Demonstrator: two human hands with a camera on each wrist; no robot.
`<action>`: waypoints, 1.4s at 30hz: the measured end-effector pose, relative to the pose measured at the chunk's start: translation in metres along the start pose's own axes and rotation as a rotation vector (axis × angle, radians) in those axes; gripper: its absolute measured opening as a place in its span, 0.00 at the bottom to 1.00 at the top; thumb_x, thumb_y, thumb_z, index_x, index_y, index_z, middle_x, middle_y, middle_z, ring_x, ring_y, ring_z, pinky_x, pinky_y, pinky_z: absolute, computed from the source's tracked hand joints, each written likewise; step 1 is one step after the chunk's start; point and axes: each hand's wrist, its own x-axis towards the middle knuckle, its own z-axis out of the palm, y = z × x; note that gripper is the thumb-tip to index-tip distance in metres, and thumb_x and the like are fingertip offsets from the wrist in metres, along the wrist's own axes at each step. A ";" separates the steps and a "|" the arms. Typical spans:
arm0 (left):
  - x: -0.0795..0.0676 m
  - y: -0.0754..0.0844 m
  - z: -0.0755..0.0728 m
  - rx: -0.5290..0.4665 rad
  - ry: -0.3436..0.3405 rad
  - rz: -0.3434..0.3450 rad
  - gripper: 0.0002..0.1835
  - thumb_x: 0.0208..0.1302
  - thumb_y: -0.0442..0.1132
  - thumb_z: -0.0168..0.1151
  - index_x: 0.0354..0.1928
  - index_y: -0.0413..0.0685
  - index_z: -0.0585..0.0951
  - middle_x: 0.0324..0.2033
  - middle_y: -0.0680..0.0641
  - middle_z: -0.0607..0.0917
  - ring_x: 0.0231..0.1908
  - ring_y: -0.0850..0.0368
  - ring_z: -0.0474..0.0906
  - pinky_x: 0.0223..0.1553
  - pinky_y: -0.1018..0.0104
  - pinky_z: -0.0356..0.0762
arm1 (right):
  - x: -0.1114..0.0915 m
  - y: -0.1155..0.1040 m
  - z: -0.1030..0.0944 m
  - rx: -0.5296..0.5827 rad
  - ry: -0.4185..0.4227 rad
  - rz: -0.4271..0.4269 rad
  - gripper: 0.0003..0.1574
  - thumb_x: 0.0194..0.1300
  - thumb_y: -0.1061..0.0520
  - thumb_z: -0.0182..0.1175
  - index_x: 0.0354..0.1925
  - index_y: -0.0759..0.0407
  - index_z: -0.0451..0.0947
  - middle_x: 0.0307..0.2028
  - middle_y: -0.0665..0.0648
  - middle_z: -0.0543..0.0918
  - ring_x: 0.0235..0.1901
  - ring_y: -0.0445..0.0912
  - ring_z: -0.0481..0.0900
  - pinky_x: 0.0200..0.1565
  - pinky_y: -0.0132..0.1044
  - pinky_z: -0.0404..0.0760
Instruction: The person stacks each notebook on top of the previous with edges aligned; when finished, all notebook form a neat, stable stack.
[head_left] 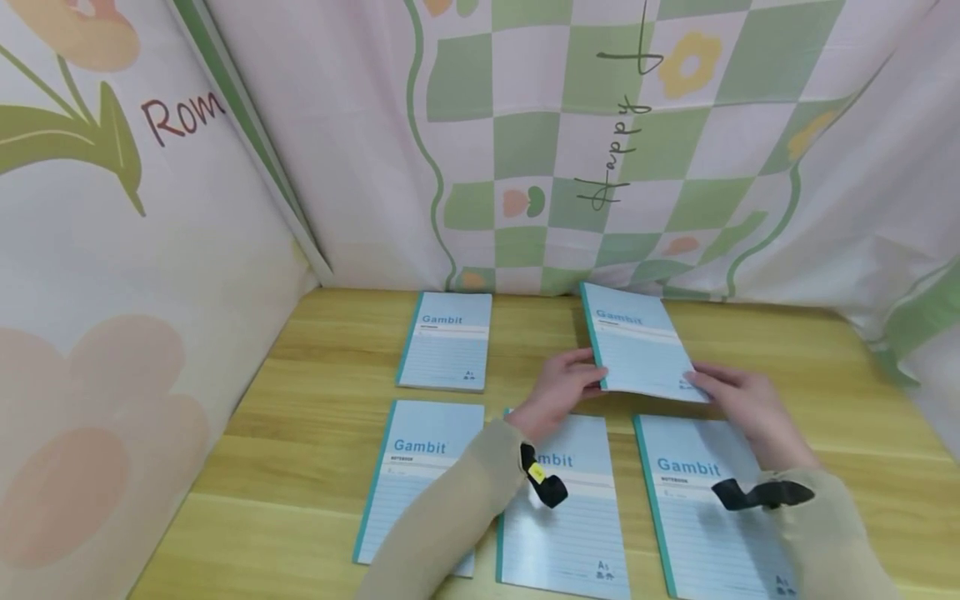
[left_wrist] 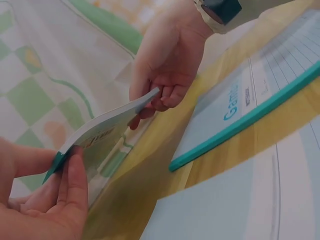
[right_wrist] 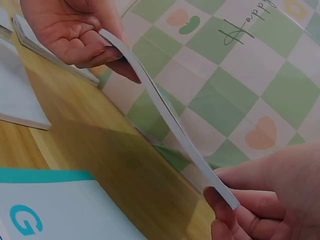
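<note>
A light blue notebook (head_left: 637,346) with a teal spine and "Gambit" on its cover is held up off the table, tilted, between both hands. My left hand (head_left: 564,385) pinches its spine side near the lower corner, thumb on the cover and fingers underneath. At the lower right corner, my right hand (head_left: 746,408) pinches it the same way. The right wrist view shows the notebook (right_wrist: 170,122) edge-on and slightly bowed. In the left wrist view, its back cover (left_wrist: 107,142) faces the fingers.
On the wooden table (head_left: 300,367) lie matching notebooks: one at back left (head_left: 446,342), and a front row of left (head_left: 420,475), middle (head_left: 562,533) and right (head_left: 705,517) ones. Forearms partly cover the front row. A checkered cloth (head_left: 600,150) hangs behind the table.
</note>
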 end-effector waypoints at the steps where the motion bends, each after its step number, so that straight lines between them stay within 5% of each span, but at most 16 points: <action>1: 0.000 0.000 -0.002 0.015 -0.004 0.002 0.21 0.69 0.32 0.65 0.63 0.39 0.78 0.40 0.47 0.88 0.43 0.51 0.86 0.51 0.57 0.83 | -0.001 -0.001 0.001 -0.004 0.005 -0.004 0.55 0.70 0.26 0.55 0.77 0.61 0.58 0.71 0.72 0.65 0.64 0.63 0.67 0.56 0.55 0.72; 20: -0.016 0.007 -0.072 0.294 -0.033 -0.050 0.29 0.69 0.41 0.68 0.70 0.45 0.73 0.46 0.51 0.87 0.44 0.55 0.85 0.54 0.59 0.81 | -0.009 -0.023 0.034 -0.054 -0.030 -0.138 0.48 0.68 0.31 0.62 0.71 0.61 0.69 0.61 0.66 0.78 0.51 0.53 0.80 0.44 0.31 0.81; 34: -0.040 0.023 -0.119 0.381 0.008 -0.029 0.29 0.70 0.38 0.67 0.70 0.38 0.72 0.51 0.43 0.86 0.45 0.51 0.86 0.53 0.60 0.82 | -0.014 -0.045 0.079 -0.017 -0.074 -0.203 0.41 0.70 0.39 0.64 0.69 0.64 0.71 0.50 0.61 0.87 0.40 0.48 0.86 0.51 0.46 0.82; 42: -0.054 0.032 -0.146 0.417 0.090 -0.023 0.25 0.69 0.39 0.68 0.65 0.40 0.77 0.47 0.46 0.87 0.45 0.53 0.85 0.49 0.61 0.84 | -0.012 -0.061 0.108 0.073 -0.076 -0.229 0.36 0.71 0.46 0.66 0.67 0.65 0.73 0.46 0.61 0.87 0.39 0.49 0.87 0.44 0.40 0.86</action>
